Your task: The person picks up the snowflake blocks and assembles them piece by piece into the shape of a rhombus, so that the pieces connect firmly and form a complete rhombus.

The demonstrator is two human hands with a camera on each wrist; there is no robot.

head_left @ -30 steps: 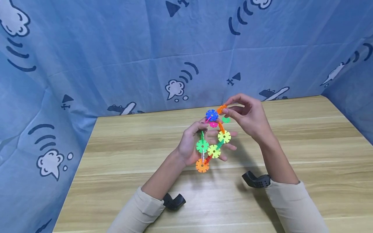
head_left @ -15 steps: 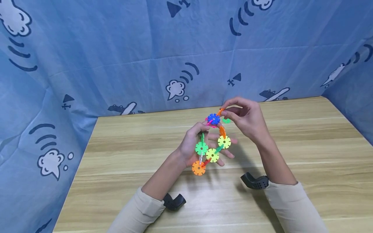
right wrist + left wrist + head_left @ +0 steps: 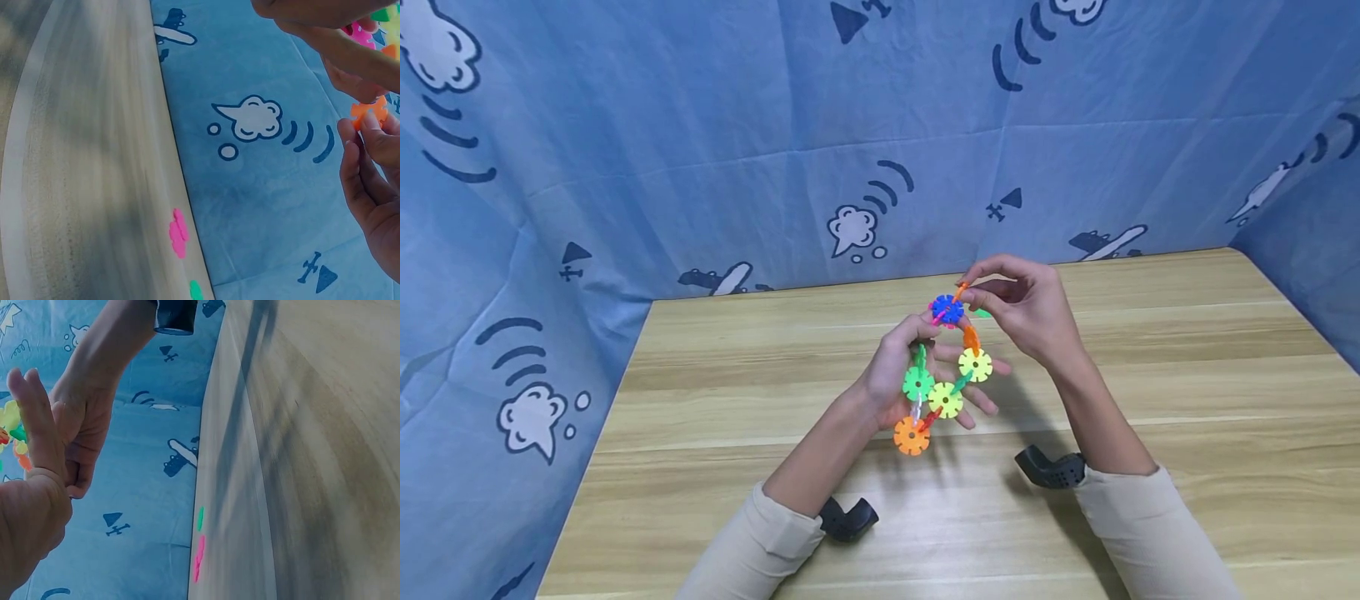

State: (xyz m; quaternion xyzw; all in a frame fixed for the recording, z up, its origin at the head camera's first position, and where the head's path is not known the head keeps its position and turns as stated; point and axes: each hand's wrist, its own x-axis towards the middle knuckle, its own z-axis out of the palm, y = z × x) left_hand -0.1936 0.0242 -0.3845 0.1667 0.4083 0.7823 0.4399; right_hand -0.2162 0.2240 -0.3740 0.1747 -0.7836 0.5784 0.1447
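My left hand [image 3: 887, 371] grips a chain of notched plastic snowflake discs between thumb and fingers, its other fingers spread behind. Hanging in a loop are a green disc [image 3: 918, 384], an orange disc [image 3: 912, 437] at the bottom and two yellow discs, one of them the right-hand yellow disc [image 3: 975, 365], linked by edge-on discs. At the top, a blue disc [image 3: 948, 310] faces the head camera above the left thumb. My right hand [image 3: 1030, 308] pinches another orange disc [image 3: 369, 114] between thumb and fingertips, edge-on right at the blue disc's upper rim.
On the wooden table [image 3: 715, 392] behind the hands lie a loose green disc [image 3: 200, 519] and a pink disc [image 3: 179, 232], near the back edge. A blue patterned cloth [image 3: 730, 142] rises behind the table. Black wrist cameras, such as the left one [image 3: 848, 520], sit on both sleeves.
My right hand has moved slightly down and left, turning the orange disc edge-on against the blue disc. The lower part of the chain has shifted a little down and left.
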